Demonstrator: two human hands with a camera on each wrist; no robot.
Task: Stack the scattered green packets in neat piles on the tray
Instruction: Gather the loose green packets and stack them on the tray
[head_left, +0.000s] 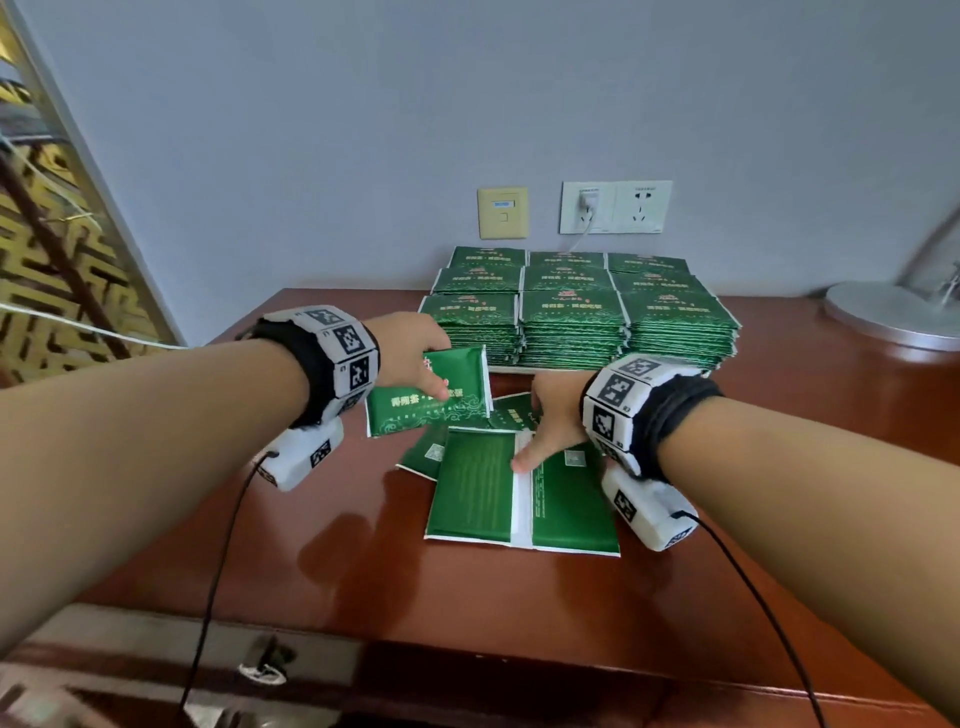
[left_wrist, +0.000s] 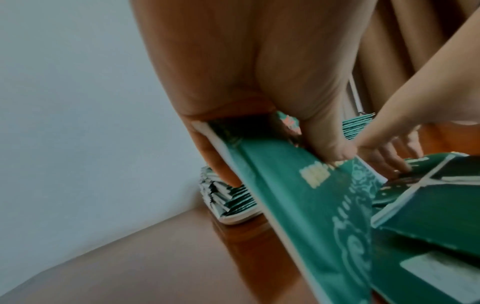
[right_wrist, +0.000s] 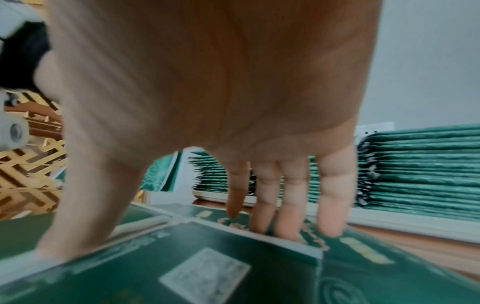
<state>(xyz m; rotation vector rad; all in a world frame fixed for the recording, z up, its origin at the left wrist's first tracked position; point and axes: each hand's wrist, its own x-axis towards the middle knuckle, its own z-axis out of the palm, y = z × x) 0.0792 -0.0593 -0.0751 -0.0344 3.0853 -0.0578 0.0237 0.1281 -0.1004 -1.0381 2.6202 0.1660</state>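
A green packet is pinched by the left hand, thumb on its printed face, and is held tilted above the wooden desk, just in front of the tray. In the left wrist view the thumb is seen pressed on the packet's face with the other fingers behind it, a detail hidden in the head view. The right hand is laid with straight, spread fingers on the loose packets lying on the desk; in the right wrist view four fingertips are shown touching a face-up packet, while the thumb rests on a neighbouring one. Nine neat piles of packets are shown in the head view, set in three rows on a white tray against the wall. Only the piles' serrated edges and the tray's rim are given by the right wrist view. Wall sockets and a lamp base are visible in the head view alone.
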